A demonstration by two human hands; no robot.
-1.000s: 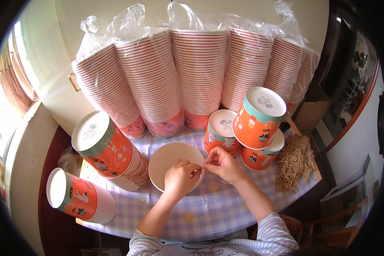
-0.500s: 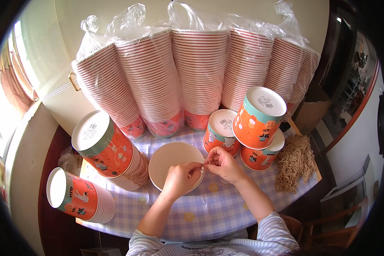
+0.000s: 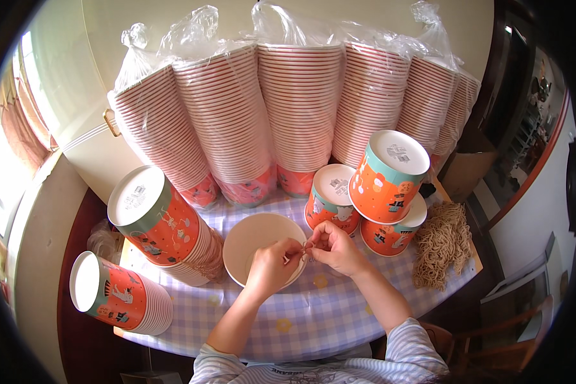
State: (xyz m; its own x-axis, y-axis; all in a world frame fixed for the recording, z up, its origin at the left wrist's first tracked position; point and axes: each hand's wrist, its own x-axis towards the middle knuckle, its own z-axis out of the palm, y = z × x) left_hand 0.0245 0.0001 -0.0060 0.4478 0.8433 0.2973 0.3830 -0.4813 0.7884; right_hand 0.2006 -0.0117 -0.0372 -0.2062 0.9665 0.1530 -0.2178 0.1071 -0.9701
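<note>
A paper bucket (image 3: 243, 234) stands upright at the middle of the table, its white inside facing up. Over its right rim my left hand (image 3: 271, 267) and my right hand (image 3: 338, 252) meet fingertip to fingertip. Both are closed in a pinch on a short bit of pale cord (image 3: 303, 252), mostly hidden by the fingers. Its colour is like that of the beige cords (image 3: 443, 246) heaped at the table's right edge. Just beyond my right hand, an upturned orange and green paper bucket (image 3: 329, 208) sits close by.
Another upturned bucket (image 3: 385, 185) rests raised above a lower one (image 3: 390, 238) on the right. On the left are two stacks of upturned buckets, a taller (image 3: 150, 224) and a shorter (image 3: 125, 297). Tall plastic-wrapped bucket stacks (image 3: 301, 102) line the back. A checked cloth (image 3: 249, 333) covers the table.
My fingers have shifted slightly at the pinch, with the left fingertips raised a little. The bit of cord shows less now. Bucket, stacks and cord heap look the same.
</note>
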